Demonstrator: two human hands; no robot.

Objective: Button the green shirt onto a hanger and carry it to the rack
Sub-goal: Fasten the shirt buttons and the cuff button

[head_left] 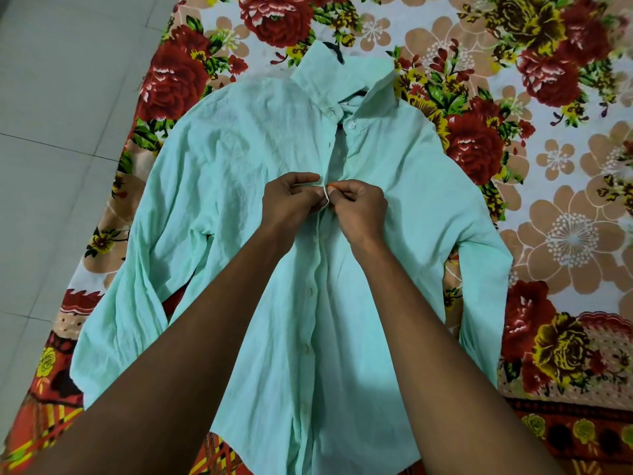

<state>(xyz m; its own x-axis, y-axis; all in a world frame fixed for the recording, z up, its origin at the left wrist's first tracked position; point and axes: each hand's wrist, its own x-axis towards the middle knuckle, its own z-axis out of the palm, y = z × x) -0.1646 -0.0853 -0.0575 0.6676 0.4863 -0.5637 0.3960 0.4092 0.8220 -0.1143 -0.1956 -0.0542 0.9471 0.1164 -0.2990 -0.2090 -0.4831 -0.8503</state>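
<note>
The pale green shirt (239,173) lies face up on a flowered bedsheet, collar at the far end. A dark hanger hook (337,51) pokes out above the collar; the rest of the hanger is hidden inside the shirt. My left hand (291,200) pinches the left edge of the placket at chest height. My right hand (359,209) pinches the right edge against it, fingertips touching at one button spot. Below the hands the front is closed with several white buttons (312,291). Above them the placket gapes open, with a white button (351,125) near the collar.
The flowered bedsheet (548,200) covers the surface under and around the shirt. Grey floor tiles (61,97) run along the left side. Both sleeves lie spread out at the shirt's sides.
</note>
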